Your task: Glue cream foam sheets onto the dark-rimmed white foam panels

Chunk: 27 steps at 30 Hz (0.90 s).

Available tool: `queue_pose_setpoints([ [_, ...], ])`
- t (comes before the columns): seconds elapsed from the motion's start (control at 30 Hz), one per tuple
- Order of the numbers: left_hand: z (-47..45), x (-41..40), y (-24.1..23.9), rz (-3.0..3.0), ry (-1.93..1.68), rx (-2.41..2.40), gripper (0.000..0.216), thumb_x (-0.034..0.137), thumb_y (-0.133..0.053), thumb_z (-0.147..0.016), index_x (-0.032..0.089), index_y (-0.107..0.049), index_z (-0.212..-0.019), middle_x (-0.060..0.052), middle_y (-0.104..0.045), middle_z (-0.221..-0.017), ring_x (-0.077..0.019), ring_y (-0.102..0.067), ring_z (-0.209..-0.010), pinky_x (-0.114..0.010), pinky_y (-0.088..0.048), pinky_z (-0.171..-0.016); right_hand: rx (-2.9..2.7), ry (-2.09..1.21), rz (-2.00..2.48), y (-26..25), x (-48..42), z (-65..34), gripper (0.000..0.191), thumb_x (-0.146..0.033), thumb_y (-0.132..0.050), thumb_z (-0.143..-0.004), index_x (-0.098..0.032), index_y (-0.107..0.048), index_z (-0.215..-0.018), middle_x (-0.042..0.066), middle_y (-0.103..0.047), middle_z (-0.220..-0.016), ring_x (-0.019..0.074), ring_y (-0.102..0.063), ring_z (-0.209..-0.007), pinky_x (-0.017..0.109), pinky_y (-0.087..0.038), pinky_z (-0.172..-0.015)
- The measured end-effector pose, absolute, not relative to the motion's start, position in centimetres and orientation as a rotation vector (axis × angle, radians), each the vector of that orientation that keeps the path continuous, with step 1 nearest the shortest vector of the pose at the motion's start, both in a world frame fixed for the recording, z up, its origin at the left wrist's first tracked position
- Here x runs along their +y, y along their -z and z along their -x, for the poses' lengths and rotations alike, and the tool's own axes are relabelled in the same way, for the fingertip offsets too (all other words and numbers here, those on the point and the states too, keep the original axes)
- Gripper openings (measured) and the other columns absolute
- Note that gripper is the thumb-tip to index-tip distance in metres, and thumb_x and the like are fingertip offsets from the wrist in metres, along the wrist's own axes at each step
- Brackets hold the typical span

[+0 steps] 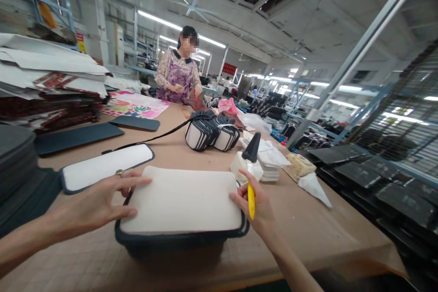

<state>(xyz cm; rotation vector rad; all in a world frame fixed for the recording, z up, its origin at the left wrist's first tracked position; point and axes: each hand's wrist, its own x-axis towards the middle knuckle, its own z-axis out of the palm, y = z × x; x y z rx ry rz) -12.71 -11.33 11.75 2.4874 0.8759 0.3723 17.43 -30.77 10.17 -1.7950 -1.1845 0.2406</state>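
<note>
A white rectangular panel [185,203] with rounded corners lies on top of a stack of dark-edged panels [171,244] in front of me. My left hand [99,198] touches its left side, thumb and index finger spread apart on the edge. At the right edge is my right hand [255,203], its thumb against the panel. Between its fingers it holds a yellow stick-like tool [251,200], pointing downward; its working end cannot be made out. Just behind this hand stands a white glue bottle [246,166] with a black cone tip.
A dark-edged white panel [109,166] lies left, near dark boards [82,139]. Tied bundles of panels [212,132] stand beyond, beside white cloths [270,155]. Tall stacks [51,82] rise at left. A person [178,73] stands across the table; black panels [383,178] fill the right.
</note>
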Motion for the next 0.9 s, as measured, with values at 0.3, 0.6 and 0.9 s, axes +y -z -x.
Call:
queue_pose_setpoints([
  [0.3,12.4,-11.2,-12.0,-2.478,-0.343,0.845,0.055,0.034,-0.068,-0.065,0.03,-0.06,-0.119,-0.004,-0.055,-0.125,-0.0283,-0.059,-0.096,-0.033,-0.049,-0.081,-1.199,-0.217,1.844,-10.3,-30.8,-17.4,0.052,-0.03,-0.059,-0.076,-0.021,-0.043,-0.124,-0.004,-0.053,-0.066,0.0137,-0.053,-0.058,0.026,-0.045,-0.058],
  [0.6,12.6,-13.2,-13.0,-2.478,-0.32,0.731,0.054,0.021,-0.066,-0.067,0.022,-0.056,-0.12,-0.006,-0.051,-0.12,-0.0176,-0.058,-0.084,-0.028,-0.047,-0.08,-1.314,-0.033,1.967,-8.2,-31.2,-18.6,0.061,-0.049,-0.056,-0.075,-0.021,-0.041,-0.126,-0.005,-0.054,-0.063,0.0138,-0.054,-0.049,0.026,-0.046,-0.05],
  [0.9,13.0,-14.5,-14.9,-2.627,-0.329,0.478,0.043,0.003,-0.056,-0.071,0.025,-0.059,-0.107,-0.005,-0.047,-0.129,-0.023,-0.037,-0.123,-0.036,-0.028,-0.104,-1.644,0.499,1.802,-6.5,-30.3,-18.4,0.026,-0.027,-0.047,-0.081,-0.032,-0.066,-0.098,0.003,-0.07,-0.094,0.0247,-0.065,-0.09,0.038,-0.052,-0.077],
])
